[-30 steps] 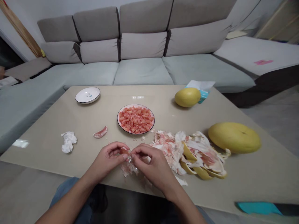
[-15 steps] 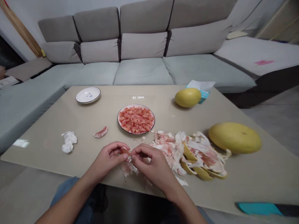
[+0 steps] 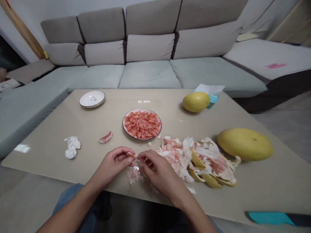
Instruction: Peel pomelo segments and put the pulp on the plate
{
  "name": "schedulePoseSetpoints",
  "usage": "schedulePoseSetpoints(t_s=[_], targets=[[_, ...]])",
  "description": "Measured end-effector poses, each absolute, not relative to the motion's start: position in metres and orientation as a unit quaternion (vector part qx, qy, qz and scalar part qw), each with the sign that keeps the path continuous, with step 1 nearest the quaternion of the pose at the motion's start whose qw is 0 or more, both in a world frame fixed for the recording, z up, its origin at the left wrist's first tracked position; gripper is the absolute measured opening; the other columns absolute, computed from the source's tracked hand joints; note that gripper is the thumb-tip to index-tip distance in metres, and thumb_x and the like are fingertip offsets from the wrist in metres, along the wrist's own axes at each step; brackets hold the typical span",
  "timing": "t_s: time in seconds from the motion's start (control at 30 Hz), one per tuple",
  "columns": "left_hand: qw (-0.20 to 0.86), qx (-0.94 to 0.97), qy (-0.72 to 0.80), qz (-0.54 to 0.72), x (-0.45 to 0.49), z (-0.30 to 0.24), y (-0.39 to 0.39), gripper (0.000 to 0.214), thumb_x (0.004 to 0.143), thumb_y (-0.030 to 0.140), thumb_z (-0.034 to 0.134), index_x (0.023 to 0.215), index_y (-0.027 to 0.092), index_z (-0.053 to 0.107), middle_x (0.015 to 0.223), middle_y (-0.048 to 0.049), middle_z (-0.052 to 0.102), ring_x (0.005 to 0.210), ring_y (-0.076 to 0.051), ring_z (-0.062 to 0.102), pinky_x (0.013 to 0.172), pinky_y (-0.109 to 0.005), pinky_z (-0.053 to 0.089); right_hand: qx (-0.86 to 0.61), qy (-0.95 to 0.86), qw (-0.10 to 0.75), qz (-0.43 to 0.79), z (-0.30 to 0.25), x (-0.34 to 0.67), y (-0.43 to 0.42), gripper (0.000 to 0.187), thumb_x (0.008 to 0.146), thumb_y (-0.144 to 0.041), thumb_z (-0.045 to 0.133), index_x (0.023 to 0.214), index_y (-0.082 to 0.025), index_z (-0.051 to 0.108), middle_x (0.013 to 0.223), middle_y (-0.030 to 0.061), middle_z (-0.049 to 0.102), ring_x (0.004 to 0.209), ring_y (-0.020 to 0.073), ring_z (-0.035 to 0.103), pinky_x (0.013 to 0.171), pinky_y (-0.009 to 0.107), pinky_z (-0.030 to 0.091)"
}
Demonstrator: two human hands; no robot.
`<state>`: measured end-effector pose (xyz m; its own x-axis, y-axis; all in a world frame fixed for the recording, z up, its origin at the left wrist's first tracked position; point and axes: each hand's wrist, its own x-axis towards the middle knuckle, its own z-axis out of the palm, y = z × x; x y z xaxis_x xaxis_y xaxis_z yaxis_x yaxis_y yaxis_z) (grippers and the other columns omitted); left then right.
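Pinched between the thumb and fingers of my left hand (image 3: 114, 166) is a small pink piece of pomelo flesh (image 3: 131, 156), partly covered by the fingers. My right hand (image 3: 160, 173) is just to its right, its fingers curled and fingertips together near the piece. Whatever those fingertips hold is too small to make out. Below them on the table lies a scrap of pomelo membrane (image 3: 133, 175). A plate (image 3: 124, 127) heaped with peeled pomelo flesh (image 3: 142, 124) stands beyond my hands. One pomelo segment (image 3: 105, 137) with its skin on rests to the left.
Beside my right hand is a pile of pomelo peel and membranes (image 3: 194, 158). Two whole pomelos, a larger one (image 3: 244, 144) and a smaller one (image 3: 195, 101), sit right, near a tissue pack (image 3: 213, 99). A white plate (image 3: 92, 99), crumpled tissue (image 3: 72, 147) and teal knife (image 3: 270, 217) lie farther out.
My right fingertips have shifted slightly away from the pomelo piece, widening the gap between my hands. My left hand keeps its hold in nearly the same place.
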<state>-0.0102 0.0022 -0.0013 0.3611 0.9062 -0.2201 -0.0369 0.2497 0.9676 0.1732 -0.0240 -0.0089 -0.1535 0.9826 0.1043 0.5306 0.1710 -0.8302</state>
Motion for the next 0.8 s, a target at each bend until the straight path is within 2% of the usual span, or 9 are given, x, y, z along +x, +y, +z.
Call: schedulePoseSetpoints(t_s=[0.1, 0.3, 0.43, 0.8], targets=[[0.628, 0.516, 0.458, 0.361, -0.009, -0.001, 0.002, 0.020, 0.078, 0.026, 0.073, 0.094, 0.016, 0.066, 0.090, -0.0029, 0.065, 0.083, -0.014, 0.060, 0.078, -0.025, 0.051, -0.569, -0.644, 0.389, 0.331, -0.006, 0.174, -0.022, 0.022, 0.082, -0.009, 0.049, 0.083, -0.020, 0.068, 0.084, 0.0035, 0.068, 0.077, 0.0171, 0.062, 0.070, 0.028, 0.046], [0.584, 0.551, 0.470, 0.367, -0.006, -0.003, 0.001, 0.017, 0.076, 0.024, 0.071, 0.089, 0.015, 0.066, 0.086, -0.0032, 0.064, 0.081, -0.014, 0.059, 0.074, -0.023, 0.051, -0.571, -0.608, 0.407, 0.373, 0.004, 0.168, -0.024, 0.011, 0.083, -0.018, 0.057, 0.078, -0.018, 0.068, 0.074, 0.0018, 0.065, 0.066, 0.0150, 0.059, 0.061, 0.025, 0.046], [0.575, 0.563, 0.471, 0.361, -0.006, -0.005, 0.001, 0.016, 0.077, 0.023, 0.070, 0.090, 0.015, 0.065, 0.087, -0.0032, 0.064, 0.082, -0.014, 0.059, 0.074, -0.024, 0.051, -0.560, -0.616, 0.419, 0.362, 0.002, 0.166, -0.025, 0.007, 0.080, -0.019, 0.063, 0.079, -0.019, 0.070, 0.074, 0.0019, 0.066, 0.065, 0.0145, 0.060, 0.060, 0.024, 0.046], [0.514, 0.635, 0.482, 0.315, -0.005, -0.002, -0.002, 0.011, 0.078, 0.020, 0.066, 0.089, 0.017, 0.068, 0.090, -0.0041, 0.062, 0.081, -0.015, 0.060, 0.070, -0.022, 0.049, -0.565, -0.653, 0.379, 0.334, -0.004, 0.165, -0.023, 0.012, 0.075, -0.010, 0.061, 0.074, -0.018, 0.070, 0.070, 0.0014, 0.062, 0.064, 0.0145, 0.057, 0.059, 0.025, 0.043]])
